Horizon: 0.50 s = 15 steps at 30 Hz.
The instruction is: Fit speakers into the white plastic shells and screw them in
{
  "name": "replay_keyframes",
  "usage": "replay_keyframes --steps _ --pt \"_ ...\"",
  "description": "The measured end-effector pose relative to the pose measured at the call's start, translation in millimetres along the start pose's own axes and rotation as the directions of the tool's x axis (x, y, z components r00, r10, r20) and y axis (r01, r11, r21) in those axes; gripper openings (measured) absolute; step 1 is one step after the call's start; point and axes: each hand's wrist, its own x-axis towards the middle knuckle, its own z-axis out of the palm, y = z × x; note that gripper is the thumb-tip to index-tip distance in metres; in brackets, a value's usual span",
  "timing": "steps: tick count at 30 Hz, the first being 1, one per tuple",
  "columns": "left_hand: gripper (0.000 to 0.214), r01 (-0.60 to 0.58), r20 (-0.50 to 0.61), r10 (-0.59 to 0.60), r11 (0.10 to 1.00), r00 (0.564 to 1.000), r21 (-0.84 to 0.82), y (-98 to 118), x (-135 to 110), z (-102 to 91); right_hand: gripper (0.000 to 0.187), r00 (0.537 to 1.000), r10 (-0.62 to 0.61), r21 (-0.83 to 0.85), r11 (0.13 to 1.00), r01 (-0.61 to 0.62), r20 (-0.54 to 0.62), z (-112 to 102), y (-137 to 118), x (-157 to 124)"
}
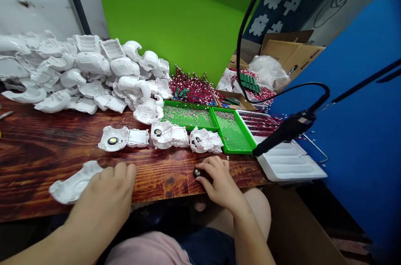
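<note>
My left hand [108,192] rests on the near edge of the wooden table [46,148], its fingers curled on a white plastic shell [73,183] that lies flat. My right hand [219,179] pinches a small round black speaker [198,172] against the table edge. Three white shells [123,138] with speakers and thin red wires fitted lie in a row just beyond both hands.
A big heap of white shells [78,70] fills the back left. Two green trays [232,131] of small parts, a white tray [285,160], red wire bundles [194,87] and cardboard boxes [291,54] lie to the right. A black soldering iron [283,131] on a cable hangs over the white tray.
</note>
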Motion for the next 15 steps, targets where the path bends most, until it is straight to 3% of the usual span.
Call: replay_keyframes --steps 3,8,12,15 --pt "0.025 0.040 -0.029 -0.039 0.998 0.999 0.038 29 16 6.1 0.019 0.999 -0.030 -0.038 0.999 0.029 -0.022 3 -1 -1" --pt "0.019 0.064 -0.301 -0.082 0.996 0.950 -0.069 48 25 17.9 0.017 0.994 -0.061 -0.105 0.993 0.052 -0.090 8 -2 -1" --pt "0.038 -0.083 -0.479 -0.015 0.980 0.878 -0.183 27 11 9.9 0.017 0.989 -0.076 -0.112 0.992 0.063 -0.124 9 -1 -2" --pt "0.049 -0.023 -0.483 -0.129 0.955 0.866 -0.296 -7 -6 2.8 0.015 0.989 -0.070 -0.053 0.997 0.063 -0.133 6 -8 -2"
